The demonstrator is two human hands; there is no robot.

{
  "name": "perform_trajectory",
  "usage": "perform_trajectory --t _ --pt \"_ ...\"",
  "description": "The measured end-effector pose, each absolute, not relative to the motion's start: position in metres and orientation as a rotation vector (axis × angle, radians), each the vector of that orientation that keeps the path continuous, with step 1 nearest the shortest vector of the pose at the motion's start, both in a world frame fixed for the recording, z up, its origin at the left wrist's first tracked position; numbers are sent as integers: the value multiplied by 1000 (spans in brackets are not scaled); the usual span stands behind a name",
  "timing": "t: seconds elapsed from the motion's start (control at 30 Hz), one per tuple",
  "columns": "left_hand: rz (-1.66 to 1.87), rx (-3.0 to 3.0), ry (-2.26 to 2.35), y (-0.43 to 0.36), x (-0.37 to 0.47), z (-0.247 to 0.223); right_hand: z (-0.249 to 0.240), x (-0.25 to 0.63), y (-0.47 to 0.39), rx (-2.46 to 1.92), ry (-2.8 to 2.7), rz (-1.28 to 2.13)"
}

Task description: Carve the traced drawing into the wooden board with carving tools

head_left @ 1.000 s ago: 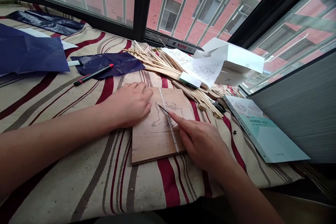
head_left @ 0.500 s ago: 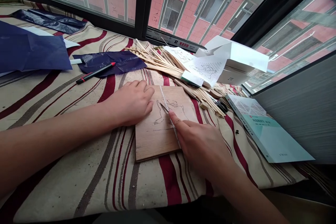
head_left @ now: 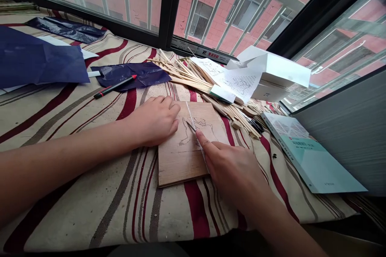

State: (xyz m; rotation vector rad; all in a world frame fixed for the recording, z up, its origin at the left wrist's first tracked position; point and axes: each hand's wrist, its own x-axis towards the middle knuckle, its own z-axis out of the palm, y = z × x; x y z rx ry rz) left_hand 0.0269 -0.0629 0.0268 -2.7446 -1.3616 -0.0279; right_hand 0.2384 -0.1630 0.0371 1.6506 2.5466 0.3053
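Observation:
A square wooden board (head_left: pixel 181 168) lies flat on the striped cloth, with a dark line drawing (head_left: pixel 197 122) on its upper half. My left hand (head_left: pixel 158 120) presses on the board's left edge, fingers curled and closed against it. In my right hand (head_left: pixel 229 164) is a slim, dark, pointed tool (head_left: pixel 191 127), gripped close to its tip; most of it is hidden by the fingers. Its point meets the board at the left part of the drawing. A thin white strip (head_left: pixel 189 110) runs across the board from the top edge down under my right hand.
Behind the board lie several thin wooden strips (head_left: pixel 193 78), printed papers (head_left: pixel 241 82) and a white box (head_left: pixel 280 72). A book (head_left: pixel 313 152) is at the right, scissors (head_left: pixel 256 124) nearer the middle. A marker (head_left: pixel 114 87) rests partly on dark blue sheets (head_left: pixel 132 73) at the left.
The whole view has shifted slightly, so everything sits a little lower and further right. Both hands keep the same places on the board, with the tool's tip at nearly the same spot.

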Motion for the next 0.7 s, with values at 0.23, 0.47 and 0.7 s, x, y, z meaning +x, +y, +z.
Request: perform_trajectory --t 0.23,0.47,0.7 --pt "-20 -2749 -1368 -62 26 26 38 241 -159 1660 2570 272" --pt "-13 -2737 -1377 -62 26 25 43 241 -158 1651 2528 193" --pt "23 -2739 -1402 -63 27 28 42 244 -154 1645 2524 172"
